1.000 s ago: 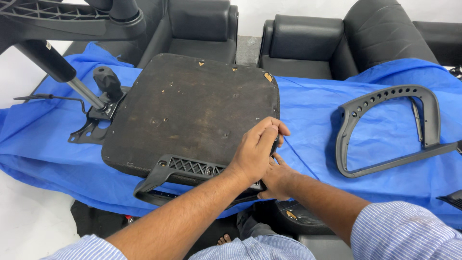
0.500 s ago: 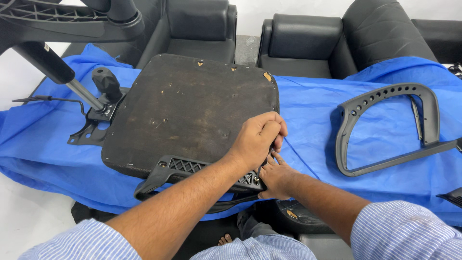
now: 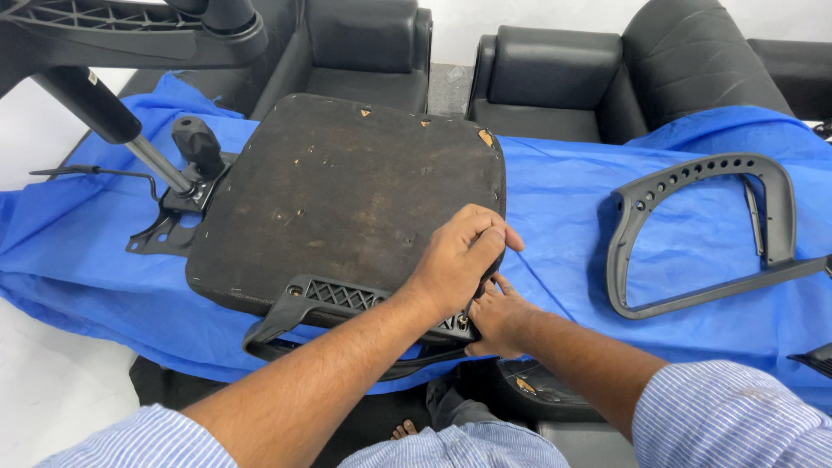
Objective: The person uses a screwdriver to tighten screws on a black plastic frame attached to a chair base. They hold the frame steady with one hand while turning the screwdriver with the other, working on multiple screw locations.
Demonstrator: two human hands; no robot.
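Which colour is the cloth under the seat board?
Blue cloth, best seen in the head view.

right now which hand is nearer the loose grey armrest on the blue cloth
Right. The right hand is at the seat's near right corner, closer to the armrest; the left hand rests on the seat, farther left.

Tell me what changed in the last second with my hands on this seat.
Little moved. The left hand curled tighter over the seat corner, fingers bending down at the edge. The right hand stayed underneath at the armrest bracket. Seat, blue cloth, grey armrest frame and chair base stayed put.
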